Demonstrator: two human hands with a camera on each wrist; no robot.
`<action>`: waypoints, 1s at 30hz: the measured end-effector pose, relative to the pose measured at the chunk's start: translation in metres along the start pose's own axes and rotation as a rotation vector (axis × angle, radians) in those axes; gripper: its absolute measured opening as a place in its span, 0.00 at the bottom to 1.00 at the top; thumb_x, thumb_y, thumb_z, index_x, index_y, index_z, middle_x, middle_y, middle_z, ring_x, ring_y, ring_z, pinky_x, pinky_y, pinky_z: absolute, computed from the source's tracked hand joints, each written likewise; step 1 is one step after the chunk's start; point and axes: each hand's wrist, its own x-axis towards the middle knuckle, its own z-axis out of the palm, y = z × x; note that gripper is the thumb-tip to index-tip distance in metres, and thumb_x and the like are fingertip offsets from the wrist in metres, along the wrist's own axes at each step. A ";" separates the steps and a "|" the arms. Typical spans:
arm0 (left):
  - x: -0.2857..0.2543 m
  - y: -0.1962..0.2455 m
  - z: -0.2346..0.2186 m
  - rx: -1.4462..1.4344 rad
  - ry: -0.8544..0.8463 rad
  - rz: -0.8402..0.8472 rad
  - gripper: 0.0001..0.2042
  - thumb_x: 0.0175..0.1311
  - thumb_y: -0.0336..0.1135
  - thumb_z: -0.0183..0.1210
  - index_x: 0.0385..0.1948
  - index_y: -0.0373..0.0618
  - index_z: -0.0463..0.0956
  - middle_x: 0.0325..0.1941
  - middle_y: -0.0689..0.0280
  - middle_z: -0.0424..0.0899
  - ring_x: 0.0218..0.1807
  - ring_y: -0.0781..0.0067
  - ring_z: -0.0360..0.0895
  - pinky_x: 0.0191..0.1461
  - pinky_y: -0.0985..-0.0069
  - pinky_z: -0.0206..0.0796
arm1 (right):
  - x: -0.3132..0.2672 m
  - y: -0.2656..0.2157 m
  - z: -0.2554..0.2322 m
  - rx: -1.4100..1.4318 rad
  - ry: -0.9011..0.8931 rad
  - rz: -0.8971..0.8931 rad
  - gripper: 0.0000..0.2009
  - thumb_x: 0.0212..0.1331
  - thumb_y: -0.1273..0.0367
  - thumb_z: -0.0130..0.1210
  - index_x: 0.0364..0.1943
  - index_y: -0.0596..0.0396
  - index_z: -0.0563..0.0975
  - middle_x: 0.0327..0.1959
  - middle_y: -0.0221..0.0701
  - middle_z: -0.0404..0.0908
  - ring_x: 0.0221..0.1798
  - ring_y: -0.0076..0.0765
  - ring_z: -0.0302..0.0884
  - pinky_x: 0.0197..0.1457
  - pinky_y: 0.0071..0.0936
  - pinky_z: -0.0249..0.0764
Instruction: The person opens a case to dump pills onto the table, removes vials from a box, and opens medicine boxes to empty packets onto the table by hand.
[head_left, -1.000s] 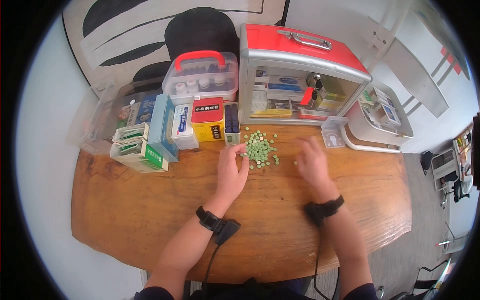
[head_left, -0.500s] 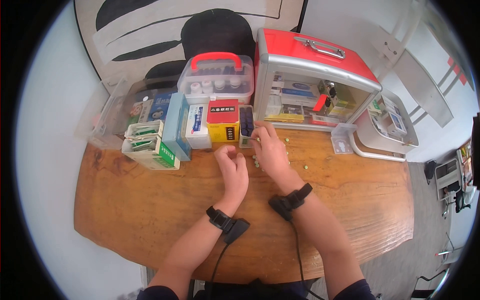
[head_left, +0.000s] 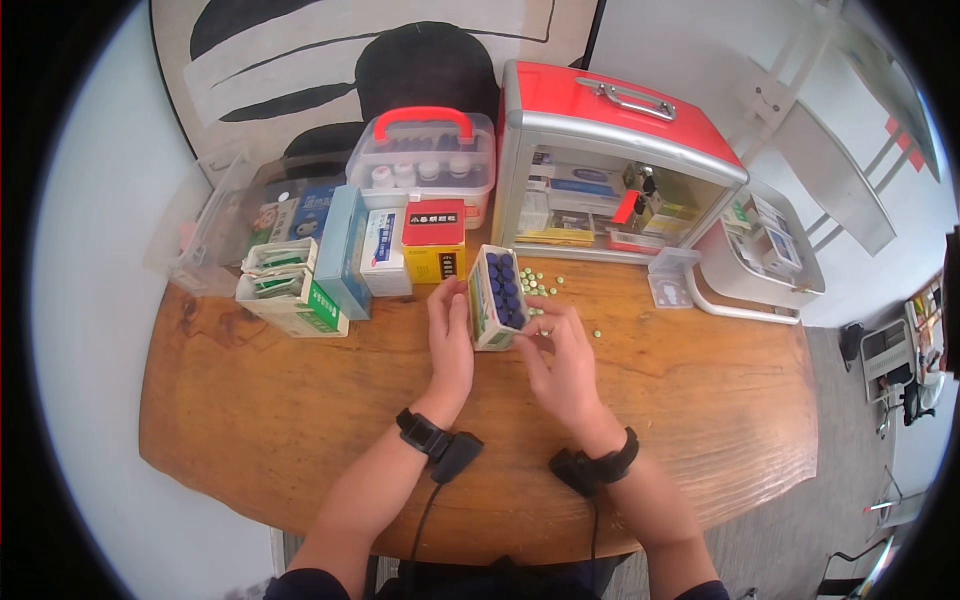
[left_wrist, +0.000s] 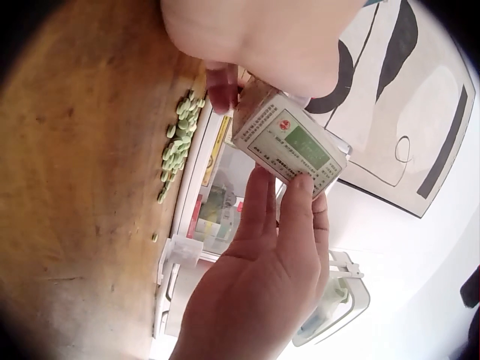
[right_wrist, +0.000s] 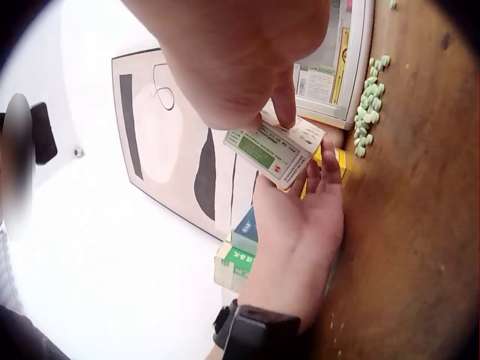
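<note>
Open-topped box [head_left: 482, 310], packed with dark-capped vials [head_left: 503, 290], is held upright, slightly tilted, over the tabletop [head_left: 250, 410], in front of the red-and-yellow carton [head_left: 434, 225]. Its left side is clasped lightly between the thumb and fingers of the left hand [head_left: 452, 345]; its near right corner is pinched by the right hand [head_left: 568, 370], thumb and fingers parted only by the box. The lift is judged complete, with the vials in place; the box is not set down, and the green tablets [left_wrist: 178, 144] are loose on the wood, uncollected.
</note>
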 end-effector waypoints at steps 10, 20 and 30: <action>-0.010 0.026 -0.035 -0.733 -0.212 -0.512 0.23 0.78 0.49 0.40 0.64 0.48 0.72 0.57 0.59 0.82 0.55 0.62 0.80 0.54 0.65 0.73 | -0.002 -0.004 0.000 0.215 -0.227 -0.108 0.18 0.61 0.79 0.62 0.56 0.56 0.74 0.63 0.46 0.73 0.60 0.55 0.78 0.56 0.39 0.82; -0.021 0.044 -0.076 -0.761 -0.218 -0.533 0.27 0.75 0.52 0.39 0.67 0.48 0.71 0.64 0.59 0.78 0.58 0.58 0.78 0.54 0.60 0.71 | 0.046 0.070 0.023 -0.694 -0.360 -0.227 0.40 0.54 0.44 0.66 0.64 0.59 0.72 0.72 0.46 0.64 0.77 0.54 0.57 0.79 0.57 0.52; -0.019 0.047 -0.072 -0.911 -0.274 -0.539 0.25 0.74 0.49 0.43 0.64 0.44 0.72 0.62 0.59 0.79 0.57 0.60 0.78 0.56 0.59 0.70 | 0.039 0.082 -0.002 -0.605 -0.462 -0.076 0.25 0.61 0.57 0.64 0.57 0.59 0.77 0.65 0.43 0.72 0.71 0.53 0.64 0.75 0.52 0.60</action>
